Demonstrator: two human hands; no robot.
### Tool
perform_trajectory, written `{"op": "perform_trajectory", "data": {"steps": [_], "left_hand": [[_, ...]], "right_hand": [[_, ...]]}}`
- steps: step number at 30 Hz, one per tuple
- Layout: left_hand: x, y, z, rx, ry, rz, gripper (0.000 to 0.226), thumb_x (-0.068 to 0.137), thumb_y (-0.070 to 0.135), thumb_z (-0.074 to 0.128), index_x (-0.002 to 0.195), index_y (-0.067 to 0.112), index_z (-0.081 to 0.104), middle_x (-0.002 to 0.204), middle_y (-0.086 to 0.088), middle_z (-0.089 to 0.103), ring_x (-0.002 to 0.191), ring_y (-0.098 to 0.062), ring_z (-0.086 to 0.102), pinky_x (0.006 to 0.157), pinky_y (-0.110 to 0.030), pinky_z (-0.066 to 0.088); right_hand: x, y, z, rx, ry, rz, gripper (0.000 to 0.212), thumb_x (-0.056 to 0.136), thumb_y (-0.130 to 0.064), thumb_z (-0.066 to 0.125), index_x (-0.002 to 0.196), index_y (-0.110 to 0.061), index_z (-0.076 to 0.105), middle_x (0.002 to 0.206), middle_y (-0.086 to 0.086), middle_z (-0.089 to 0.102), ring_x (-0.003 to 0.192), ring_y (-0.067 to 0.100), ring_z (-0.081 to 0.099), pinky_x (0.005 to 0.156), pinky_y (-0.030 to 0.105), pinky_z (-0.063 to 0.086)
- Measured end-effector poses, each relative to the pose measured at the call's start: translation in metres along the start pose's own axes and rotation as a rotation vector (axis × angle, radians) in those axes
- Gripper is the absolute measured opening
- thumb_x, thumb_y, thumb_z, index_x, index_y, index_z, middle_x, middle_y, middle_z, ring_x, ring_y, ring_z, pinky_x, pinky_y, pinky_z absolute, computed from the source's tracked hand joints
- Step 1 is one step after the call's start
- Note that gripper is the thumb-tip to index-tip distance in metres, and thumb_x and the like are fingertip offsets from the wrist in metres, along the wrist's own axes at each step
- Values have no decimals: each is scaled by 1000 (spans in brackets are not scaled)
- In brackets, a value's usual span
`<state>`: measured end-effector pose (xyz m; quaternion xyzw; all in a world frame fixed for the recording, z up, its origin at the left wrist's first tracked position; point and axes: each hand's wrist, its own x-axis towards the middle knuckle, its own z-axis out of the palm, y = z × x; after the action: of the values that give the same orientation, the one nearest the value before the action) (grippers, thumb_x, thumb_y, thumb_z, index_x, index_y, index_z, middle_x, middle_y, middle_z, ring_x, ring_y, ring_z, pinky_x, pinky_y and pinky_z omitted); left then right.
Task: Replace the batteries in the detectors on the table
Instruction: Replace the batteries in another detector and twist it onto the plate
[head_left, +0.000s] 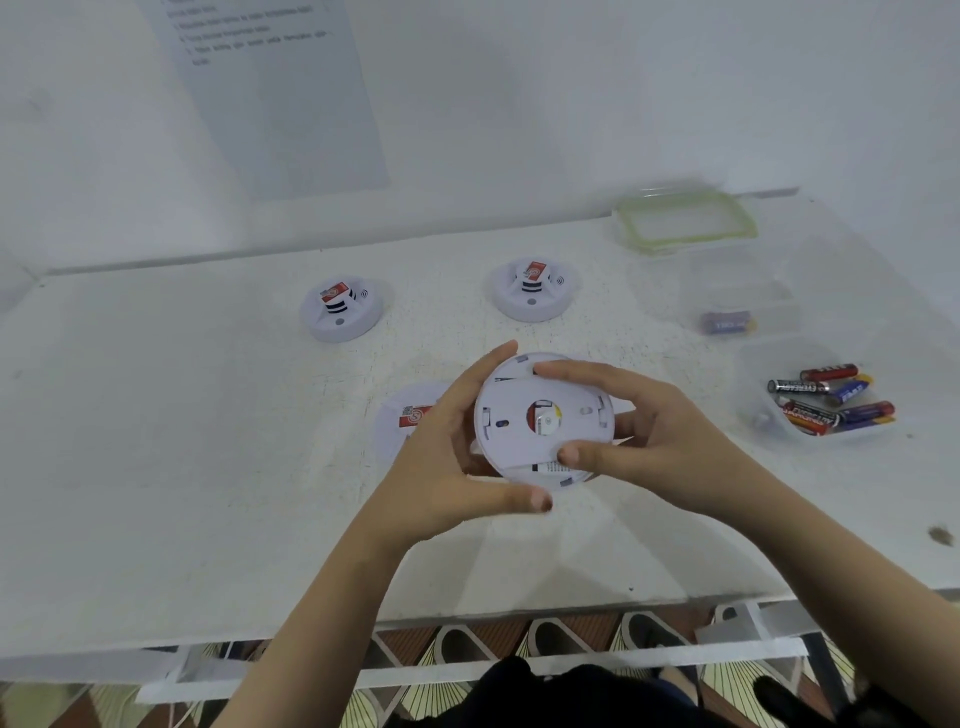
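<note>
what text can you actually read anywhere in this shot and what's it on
"EVEREADY": on the black and silver battery in the clear tub.
other batteries in that tub: print too blurred to read.
paper on the wall: lines of print, too blurred.
far left detector and far right detector: red labels with a logo, no legible words.
held detector: print too small.

"EVEREADY" stands in white on a black-and-silver battery (797, 386) in the clear tub (758, 364) near the table's right edge. The orange-and-black battery (810, 417) beside it bears lettering too blurred to read. Toward the far edge, the left detector (340, 314) and the right detector (532, 299) each carry a red label with a round white logo, and a black sound-wave sign beside it. Small print on the held detector (519, 421) and the lines on the wall sheet (270, 78) cannot be read.
</note>
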<state>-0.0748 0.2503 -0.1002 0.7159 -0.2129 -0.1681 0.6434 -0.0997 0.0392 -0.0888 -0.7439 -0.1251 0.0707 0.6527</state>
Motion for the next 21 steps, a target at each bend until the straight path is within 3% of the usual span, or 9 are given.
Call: {"op": "perform_trajectory", "data": {"steps": [2,4,8,10,13,18,21], "left_hand": [[1,-2,2,118,-4,-2,115,50,21,91,145,38,30,141,11,45,130,-15,47,93,-41,54],[2,-4,4,186,33,19,114,48,24,93,144,38,31,140,13,45,130,-14,46,95,-44,52],[4,-4,4,212,66,59,106,50,16,93,140,27,40,133,9,53,126,-16,50,96,-45,51],[4,-2,3,214,68,66,105,49,19,93,140,28,41,133,10,54,126,-16,50,96,-46,51],[3,0,2,231,89,79,105,47,24,92,139,28,42,132,10,55,126,-17,51,95,-46,52],[3,5,4,231,139,107,104,45,12,92,136,31,46,125,14,59,121,-13,55,89,-37,56],[3,5,4,240,165,121,102,44,13,92,134,30,47,122,16,60,119,-12,57,87,-35,57]], "right_hand": [[1,0,0,-24,-4,-2,54,73,-16,76,123,-31,60,131,-2,53,100,26,65,66,46,59],[1,0,1,-60,-15,-9,57,71,-20,78,122,-35,59,129,-6,54,104,20,63,69,41,59],[3,-4,1,-378,13,-98,66,61,-51,75,121,-54,49,131,-19,44,120,-2,43,77,13,50],[5,-8,0,-461,16,-125,67,59,-55,73,121,-58,48,135,-24,36,125,-10,33,80,4,43],[6,-9,0,-503,37,-202,64,61,-53,73,121,-52,52,131,-22,42,123,-5,38,78,5,44],[5,-7,9,-537,141,-363,59,68,-39,76,123,-28,57,126,-14,51,114,-4,48,74,3,41],[6,-7,12,-547,181,-390,58,68,-37,76,122,-23,59,126,-12,55,115,-2,50,76,2,40]]}}
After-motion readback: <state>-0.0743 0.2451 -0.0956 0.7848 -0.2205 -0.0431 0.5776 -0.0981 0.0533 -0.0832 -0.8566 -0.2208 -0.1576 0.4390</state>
